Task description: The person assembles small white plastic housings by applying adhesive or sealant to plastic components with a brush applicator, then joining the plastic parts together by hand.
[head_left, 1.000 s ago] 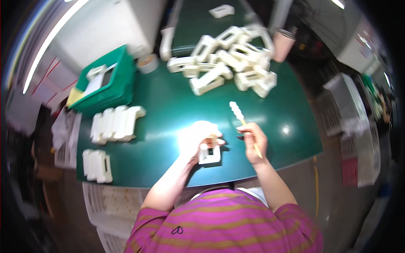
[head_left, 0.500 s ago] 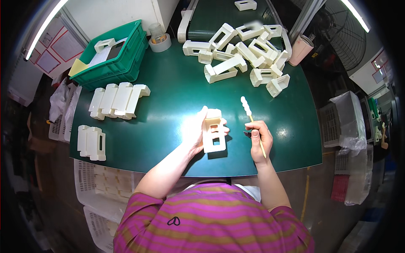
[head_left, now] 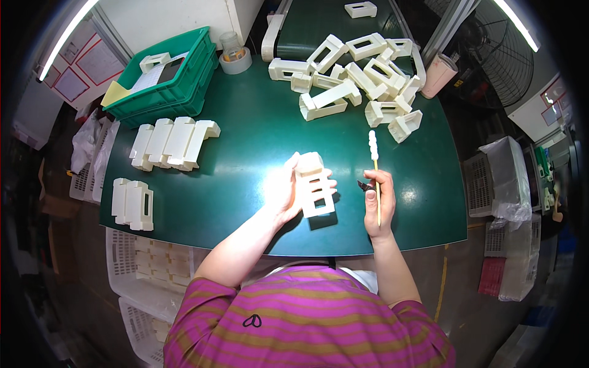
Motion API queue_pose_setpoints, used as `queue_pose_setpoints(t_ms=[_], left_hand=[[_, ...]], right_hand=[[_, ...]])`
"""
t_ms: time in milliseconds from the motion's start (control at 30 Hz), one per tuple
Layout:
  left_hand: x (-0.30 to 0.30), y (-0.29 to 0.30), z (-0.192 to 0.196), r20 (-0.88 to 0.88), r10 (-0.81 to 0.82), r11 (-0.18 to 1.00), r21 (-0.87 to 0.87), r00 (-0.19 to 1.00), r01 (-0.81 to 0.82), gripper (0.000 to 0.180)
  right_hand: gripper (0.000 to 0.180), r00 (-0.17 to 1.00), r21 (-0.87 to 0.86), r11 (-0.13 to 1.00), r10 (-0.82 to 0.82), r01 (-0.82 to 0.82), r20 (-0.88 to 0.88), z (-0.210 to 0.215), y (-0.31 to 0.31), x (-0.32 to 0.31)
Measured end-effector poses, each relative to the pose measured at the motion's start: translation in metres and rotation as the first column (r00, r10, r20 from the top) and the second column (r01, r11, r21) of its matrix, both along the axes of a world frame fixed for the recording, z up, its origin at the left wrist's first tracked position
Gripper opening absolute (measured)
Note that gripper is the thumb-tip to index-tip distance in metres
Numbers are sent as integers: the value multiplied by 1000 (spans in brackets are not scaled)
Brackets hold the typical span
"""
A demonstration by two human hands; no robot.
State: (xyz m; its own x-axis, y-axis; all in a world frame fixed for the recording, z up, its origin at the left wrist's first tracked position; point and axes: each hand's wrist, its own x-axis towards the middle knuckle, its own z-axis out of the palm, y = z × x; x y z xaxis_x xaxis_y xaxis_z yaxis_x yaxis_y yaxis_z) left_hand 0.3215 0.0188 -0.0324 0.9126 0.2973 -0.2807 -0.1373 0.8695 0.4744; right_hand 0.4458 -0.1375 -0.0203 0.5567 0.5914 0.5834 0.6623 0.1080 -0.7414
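My left hand is closed around a cream plastic housing with rectangular openings, held over the table's near middle. The housing's open frame end points toward me, and my fingertips show past its right side. To the right, my right hand grips a thin pale stick topped by a white, lumpy tip. The stick stands almost straight up the view, apart from the housing. A small dark piece also sticks out between the fingers of that hand; its kind is unclear.
A loose pile of similar housings lies on the green table at the back right, before a conveyor belt. Rows of housings stand at left, below stacked green crates. White baskets are beneath the left edge.
The housing has turned a little in my left hand, its near end swinging right. My right hand has swung the stick from a leftward slant to nearly upright, its tip moving right.
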Motion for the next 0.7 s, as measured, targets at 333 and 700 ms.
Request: queue_pose_setpoints(t_ms=[333, 700], left_hand=[[3, -4, 4, 95, -8, 1000, 22, 995, 6, 50], [3, -15, 0, -157, 157, 766, 643, 975, -21, 41]], right_hand=[[16, 998, -36, 998, -57, 58, 33, 4, 4, -2], [19, 994, -98, 991, -86, 93, 69, 3, 11, -10]])
